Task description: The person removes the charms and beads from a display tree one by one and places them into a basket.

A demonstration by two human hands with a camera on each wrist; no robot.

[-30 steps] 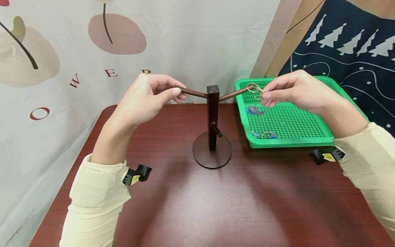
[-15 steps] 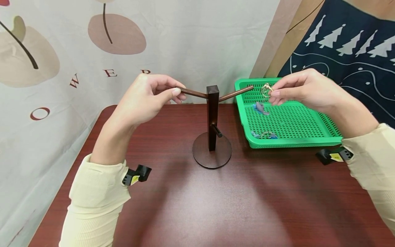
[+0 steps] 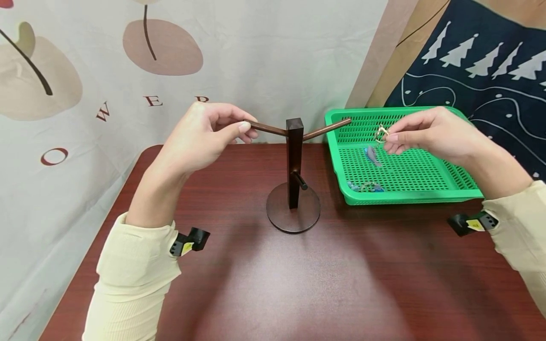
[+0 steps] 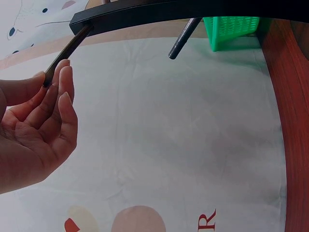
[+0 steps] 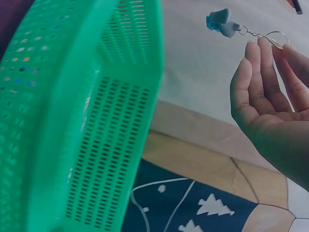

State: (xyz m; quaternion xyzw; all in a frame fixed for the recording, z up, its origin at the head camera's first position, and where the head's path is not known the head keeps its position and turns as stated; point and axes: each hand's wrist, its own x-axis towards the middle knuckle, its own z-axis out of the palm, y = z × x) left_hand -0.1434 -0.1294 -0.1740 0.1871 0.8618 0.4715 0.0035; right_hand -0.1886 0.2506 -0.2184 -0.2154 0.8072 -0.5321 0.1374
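Note:
A dark wooden stand (image 3: 294,163) with a round base (image 3: 293,220) and several pegs stands on the table. My left hand (image 3: 200,135) pinches the tip of its left peg (image 4: 67,55) between thumb and fingers. Over the green basket, my right hand (image 3: 431,135) pinches the gold ring of a keychain (image 3: 381,134). From that ring a blue-grey charm (image 3: 372,155), whale-like in shape, dangles on a short chain; the right wrist view shows the same charm (image 5: 223,23). The right peg (image 3: 328,129) of the stand bears nothing and lies apart from the keychain.
The green basket (image 3: 409,196) sits at the table's back right. Inside, near its front wall, lie more small blue charms with rings (image 3: 366,186). Behind the reddish-brown table (image 3: 273,284) hangs a pale printed cloth (image 3: 264,57), with a dark tree-patterned cloth (image 3: 490,90) at right.
My right hand has drawn the keychain off to the right and slightly down, away from the right peg's tip, where its ring was. My left hand keeps its hold on the left peg.

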